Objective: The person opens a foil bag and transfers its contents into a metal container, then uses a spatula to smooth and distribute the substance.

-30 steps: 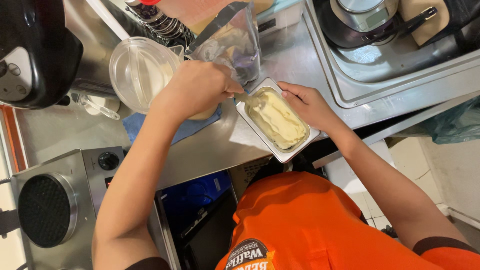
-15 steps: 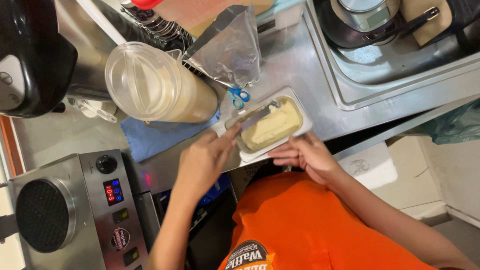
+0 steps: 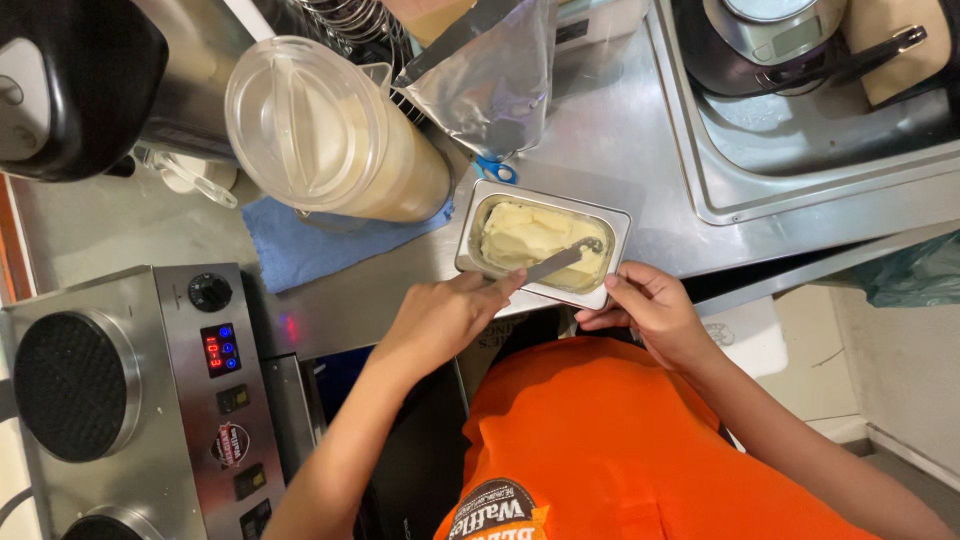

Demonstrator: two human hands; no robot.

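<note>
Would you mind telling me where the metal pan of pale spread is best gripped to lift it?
Probably by the flat rim of the metal pan at its two short ends, coming from above. The rim juts outward there, and the right hand already pinches the near corner while the left hand works a knife inside.

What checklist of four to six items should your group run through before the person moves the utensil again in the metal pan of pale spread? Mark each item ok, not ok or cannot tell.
1. Left hand grips the utensil handle: ok.
2. Utensil tip sits inside the metal pan, on the pale spread: ok.
3. Right hand steadies the pan at its near rim: ok.
4. Pan rests fully on the steel counter, not over the edge: cannot tell, its near rim lies close to the edge.
5. Tall lidded container stands apart from the pan: ok.
6. Foil bag clear of the pan: ok.
</note>
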